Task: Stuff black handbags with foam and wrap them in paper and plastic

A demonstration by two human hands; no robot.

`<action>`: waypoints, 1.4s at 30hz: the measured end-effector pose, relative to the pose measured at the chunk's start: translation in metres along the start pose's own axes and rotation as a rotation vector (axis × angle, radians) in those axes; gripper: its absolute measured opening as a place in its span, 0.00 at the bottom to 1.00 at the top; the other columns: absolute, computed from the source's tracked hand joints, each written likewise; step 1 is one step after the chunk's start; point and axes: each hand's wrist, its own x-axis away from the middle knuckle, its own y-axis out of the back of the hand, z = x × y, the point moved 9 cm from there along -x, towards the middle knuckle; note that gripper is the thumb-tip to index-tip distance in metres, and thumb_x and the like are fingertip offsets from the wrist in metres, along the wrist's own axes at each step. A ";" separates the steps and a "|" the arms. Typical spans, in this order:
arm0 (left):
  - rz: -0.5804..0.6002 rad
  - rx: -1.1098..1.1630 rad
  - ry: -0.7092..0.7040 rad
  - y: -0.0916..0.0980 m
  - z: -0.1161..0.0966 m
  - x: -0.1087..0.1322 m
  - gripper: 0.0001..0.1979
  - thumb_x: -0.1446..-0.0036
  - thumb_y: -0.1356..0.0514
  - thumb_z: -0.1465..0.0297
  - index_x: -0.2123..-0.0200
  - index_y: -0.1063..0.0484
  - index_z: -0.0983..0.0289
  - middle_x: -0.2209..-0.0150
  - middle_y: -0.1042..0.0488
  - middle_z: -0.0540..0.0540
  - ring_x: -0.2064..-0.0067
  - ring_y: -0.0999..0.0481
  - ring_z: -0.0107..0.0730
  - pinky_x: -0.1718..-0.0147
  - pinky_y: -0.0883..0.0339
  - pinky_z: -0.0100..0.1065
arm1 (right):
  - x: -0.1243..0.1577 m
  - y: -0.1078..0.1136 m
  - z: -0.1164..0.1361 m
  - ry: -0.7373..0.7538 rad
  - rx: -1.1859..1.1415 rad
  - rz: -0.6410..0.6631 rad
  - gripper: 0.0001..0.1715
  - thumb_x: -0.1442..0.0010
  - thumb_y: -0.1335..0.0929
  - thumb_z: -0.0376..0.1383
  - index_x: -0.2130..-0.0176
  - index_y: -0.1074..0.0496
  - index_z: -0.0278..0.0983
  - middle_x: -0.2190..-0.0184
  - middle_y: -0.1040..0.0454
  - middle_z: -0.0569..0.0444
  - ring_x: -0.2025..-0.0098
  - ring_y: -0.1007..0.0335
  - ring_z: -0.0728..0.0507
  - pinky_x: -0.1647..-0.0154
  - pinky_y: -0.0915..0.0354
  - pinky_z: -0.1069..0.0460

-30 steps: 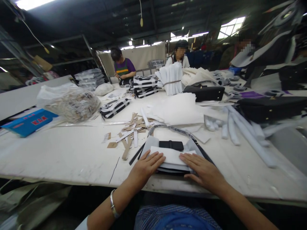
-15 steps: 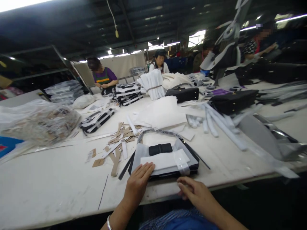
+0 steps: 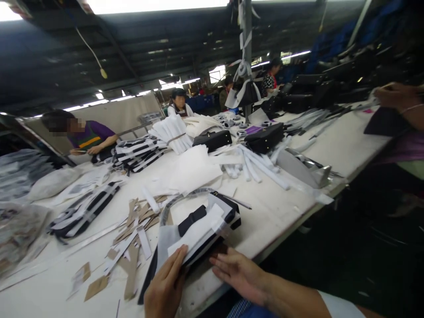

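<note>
A black handbag (image 3: 228, 215) wrapped in white foam sheet and paper lies at the near edge of the white table (image 3: 281, 207). My left hand (image 3: 165, 287) rests on its near left corner with fingers stretched flat over the white sheet (image 3: 195, 232). My right hand (image 3: 236, 274) sits at the bag's near edge, fingers extended and slightly curled under its bottom side. The bag's curved handle (image 3: 185, 198) lies flat behind it.
Cardboard and white strips (image 3: 132, 238) litter the table left of the bag. White foam rolls (image 3: 255, 165), black bags (image 3: 265, 139), stacked striped bags (image 3: 135, 154) and a grey metal piece (image 3: 304, 170) lie farther back. Several people work at the far side; another person's hand (image 3: 394, 95) is at the right.
My head has turned right, so the table now runs diagonally. My right hand came off the top of the bag to its near edge; my left slid to the near left corner.
</note>
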 end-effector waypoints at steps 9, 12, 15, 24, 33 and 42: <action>-0.131 -0.068 0.048 -0.002 -0.003 0.014 0.37 0.37 0.41 0.67 0.30 0.53 0.61 0.44 0.26 0.64 0.48 0.22 0.47 0.52 0.27 0.44 | 0.007 -0.072 0.028 0.126 0.219 0.282 0.23 0.57 0.25 0.30 0.57 0.23 0.37 0.57 0.22 0.52 0.46 0.30 0.41 0.38 0.42 0.46; -0.186 -0.137 0.129 -0.001 -0.005 0.015 0.40 0.39 0.38 0.62 0.30 0.53 0.63 0.45 0.26 0.67 0.50 0.22 0.52 0.55 0.28 0.47 | 0.007 -0.080 0.031 0.126 0.186 0.200 0.22 0.59 0.26 0.31 0.60 0.22 0.36 0.57 0.21 0.51 0.47 0.29 0.40 0.40 0.40 0.46; -0.236 -0.205 0.176 0.001 -0.005 0.014 0.39 0.39 0.38 0.66 0.30 0.52 0.60 0.47 0.23 0.63 0.52 0.21 0.47 0.55 0.27 0.44 | 0.002 -0.084 0.032 0.132 0.237 0.231 0.27 0.60 0.25 0.32 0.56 0.22 0.37 0.56 0.21 0.51 0.46 0.29 0.40 0.40 0.39 0.47; -0.219 -0.144 0.196 -0.011 -0.004 -0.017 0.36 0.37 0.39 0.68 0.30 0.51 0.55 0.44 0.24 0.57 0.48 0.22 0.43 0.48 0.30 0.41 | 0.029 0.002 0.210 0.893 1.623 -0.076 0.17 0.34 0.35 0.40 0.52 0.21 0.39 0.52 0.20 0.51 0.50 0.24 0.43 0.44 0.31 0.49; -0.170 -0.055 0.181 -0.032 -0.004 -0.040 0.34 0.35 0.42 0.68 0.30 0.53 0.53 0.41 0.27 0.57 0.46 0.24 0.43 0.44 0.33 0.42 | 0.072 0.153 0.393 0.945 2.029 -0.671 0.25 0.44 0.38 0.24 0.50 0.22 0.33 0.48 0.23 0.42 0.46 0.27 0.37 0.43 0.31 0.42; -0.138 -0.073 0.194 -0.030 -0.006 -0.041 0.34 0.34 0.44 0.67 0.30 0.54 0.53 0.42 0.27 0.57 0.47 0.23 0.45 0.48 0.30 0.44 | 0.054 0.168 0.405 0.768 2.127 -0.742 0.09 0.35 0.33 0.33 0.61 0.23 0.33 0.56 0.22 0.46 0.52 0.26 0.41 0.48 0.33 0.44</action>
